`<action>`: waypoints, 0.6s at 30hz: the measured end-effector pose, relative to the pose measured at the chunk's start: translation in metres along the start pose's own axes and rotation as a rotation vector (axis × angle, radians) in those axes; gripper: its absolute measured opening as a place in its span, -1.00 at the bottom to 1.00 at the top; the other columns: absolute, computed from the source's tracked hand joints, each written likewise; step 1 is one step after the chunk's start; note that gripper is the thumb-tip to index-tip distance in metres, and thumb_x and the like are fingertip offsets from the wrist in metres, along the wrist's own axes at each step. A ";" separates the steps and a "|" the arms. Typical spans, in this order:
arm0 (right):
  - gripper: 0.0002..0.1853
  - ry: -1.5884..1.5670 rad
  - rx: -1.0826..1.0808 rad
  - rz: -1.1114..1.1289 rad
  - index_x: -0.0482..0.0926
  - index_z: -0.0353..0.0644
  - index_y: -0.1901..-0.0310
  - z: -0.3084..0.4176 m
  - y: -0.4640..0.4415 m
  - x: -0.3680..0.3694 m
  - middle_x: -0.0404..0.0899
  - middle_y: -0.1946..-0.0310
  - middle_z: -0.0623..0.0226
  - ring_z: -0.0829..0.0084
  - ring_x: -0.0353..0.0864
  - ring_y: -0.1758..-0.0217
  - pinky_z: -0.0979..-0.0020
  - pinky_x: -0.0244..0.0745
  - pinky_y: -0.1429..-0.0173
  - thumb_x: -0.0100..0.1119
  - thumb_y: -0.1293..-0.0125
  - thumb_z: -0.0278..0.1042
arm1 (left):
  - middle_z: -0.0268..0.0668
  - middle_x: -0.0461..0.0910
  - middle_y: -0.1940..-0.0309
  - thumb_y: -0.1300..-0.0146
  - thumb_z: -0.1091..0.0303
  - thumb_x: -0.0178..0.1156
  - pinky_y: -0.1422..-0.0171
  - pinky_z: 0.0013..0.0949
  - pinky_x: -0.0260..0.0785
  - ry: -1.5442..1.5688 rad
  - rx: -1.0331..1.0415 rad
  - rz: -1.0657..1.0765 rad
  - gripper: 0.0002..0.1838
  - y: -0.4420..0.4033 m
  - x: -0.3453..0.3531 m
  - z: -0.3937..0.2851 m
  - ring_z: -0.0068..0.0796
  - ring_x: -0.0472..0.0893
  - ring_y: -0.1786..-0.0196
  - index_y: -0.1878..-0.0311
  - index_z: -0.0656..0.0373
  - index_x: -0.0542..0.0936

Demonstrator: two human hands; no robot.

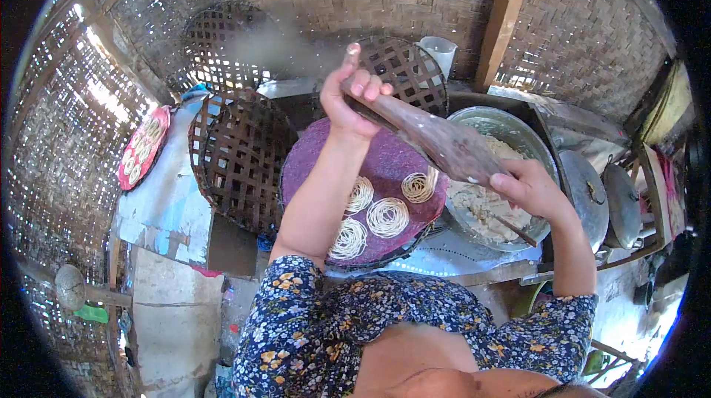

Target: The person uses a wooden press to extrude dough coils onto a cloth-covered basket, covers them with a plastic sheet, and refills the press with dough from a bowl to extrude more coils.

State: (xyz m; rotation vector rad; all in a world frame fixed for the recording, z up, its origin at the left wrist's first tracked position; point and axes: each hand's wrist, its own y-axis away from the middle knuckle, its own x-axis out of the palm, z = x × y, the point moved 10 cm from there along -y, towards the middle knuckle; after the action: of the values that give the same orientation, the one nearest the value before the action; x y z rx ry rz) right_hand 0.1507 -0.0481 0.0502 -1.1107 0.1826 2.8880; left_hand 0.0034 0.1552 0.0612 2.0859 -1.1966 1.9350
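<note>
The tool (452, 146) is up in the air in your two hands. Your left hand (349, 98) has the thin end. Most of its fingers are bent in around the wood, but one sticks straight up and away. Your right hand (535, 189) has the fat end. The thumb is on top, and the other fingers are mostly hidden, so I can't tell how tight they are.

The tool's long side runs on a slant, from far left by your left hand to near right by your right hand. The fat end is over the bowl (511, 122), so your right hand is the one nearer to the bowl. The middle is up over the edge of the tray (315, 172).

The tool is dark brown wood. It is worn, with pale bits stuck on it. It gets fat toward your right hand. A thin stick (518, 231) shows under that hand, but I can't tell if it is part of the tool.

On the purple tray are pale rings (387, 218) of thin string. The ring nearest the tool has strands going up toward the wood. Soft, pale dough (463, 202) is in the bowl.

Farther out, a dark basket (244, 161) leans left of the tray. A white cup (438, 54) is behind. A round lid (585, 198) is right of the bowl.
</note>
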 end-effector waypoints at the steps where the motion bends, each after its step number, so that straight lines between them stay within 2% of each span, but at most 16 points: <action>1: -0.49 -0.002 -0.025 -0.011 0.54 -0.16 0.00 0.002 -0.003 0.002 0.48 0.62 0.31 0.57 0.41 0.64 0.46 0.37 0.50 0.07 -0.18 0.08 | -0.55 0.24 0.77 -0.09 0.28 -0.01 0.24 -0.34 0.27 -0.053 0.022 0.007 -0.69 -0.003 0.006 -0.007 -0.56 0.32 0.63 0.05 -0.08 0.48; 3: -0.49 -0.014 -0.075 -0.034 0.53 -0.16 0.00 0.004 -0.009 0.007 0.49 0.60 0.29 0.56 0.41 0.63 0.44 0.37 0.50 0.07 -0.18 0.09 | -0.56 0.21 0.77 -0.08 0.28 0.00 0.26 -0.35 0.26 -0.097 0.038 -0.002 -0.69 -0.003 0.013 -0.017 -0.58 0.30 0.63 0.05 -0.06 0.48; 4: -0.49 -0.051 0.025 0.015 0.52 -0.15 -0.02 -0.002 -0.009 0.014 0.48 0.60 0.31 0.55 0.42 0.62 0.45 0.37 0.50 0.08 -0.18 0.08 | -0.56 0.20 0.77 -0.08 0.28 -0.01 0.27 -0.36 0.25 -0.098 0.036 0.002 -0.68 -0.002 0.014 -0.021 -0.60 0.28 0.64 0.04 -0.05 0.48; 12: -0.46 -0.121 0.074 0.093 0.50 -0.13 -0.05 -0.022 0.013 0.028 0.44 0.66 0.37 0.57 0.41 0.66 0.46 0.38 0.51 0.10 -0.16 0.10 | -0.54 0.24 0.79 -0.10 0.29 -0.05 0.25 -0.36 0.24 -0.131 -0.019 -0.064 -0.67 0.029 0.003 -0.004 -0.57 0.30 0.63 0.04 -0.05 0.50; 15: -0.49 -0.121 0.096 0.098 0.55 -0.21 0.06 -0.028 0.024 0.023 0.45 0.67 0.36 0.54 0.43 0.67 0.45 0.39 0.52 0.09 -0.17 0.09 | -0.54 0.24 0.79 -0.09 0.31 -0.04 0.25 -0.36 0.24 -0.091 -0.045 -0.063 -0.66 0.028 -0.003 0.014 -0.58 0.31 0.63 0.03 -0.04 0.50; 16: -0.50 -0.118 0.106 0.090 0.55 -0.24 0.11 -0.033 0.026 0.022 0.45 0.67 0.35 0.53 0.44 0.67 0.45 0.39 0.52 0.09 -0.17 0.08 | -0.51 0.29 0.75 -0.16 0.20 -0.07 0.23 -0.34 0.26 -0.044 -0.080 0.018 -0.66 0.025 0.000 0.021 -0.54 0.35 0.59 0.00 -0.01 0.48; 18: -0.52 -0.113 0.126 0.070 0.55 -0.30 0.21 -0.045 0.029 0.022 0.45 0.67 0.34 0.52 0.45 0.67 0.45 0.38 0.53 0.08 -0.18 0.06 | -0.49 0.31 0.71 -0.20 0.14 -0.06 0.20 -0.37 0.28 0.018 -0.128 0.039 -0.61 0.022 0.008 0.034 -0.57 0.36 0.54 -0.04 0.05 0.47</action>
State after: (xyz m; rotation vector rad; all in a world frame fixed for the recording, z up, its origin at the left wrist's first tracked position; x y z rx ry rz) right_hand 0.1615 -0.0830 0.0050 -0.9371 0.3996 2.9415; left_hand 0.0182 0.1181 0.0514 1.9933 -1.3289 1.8354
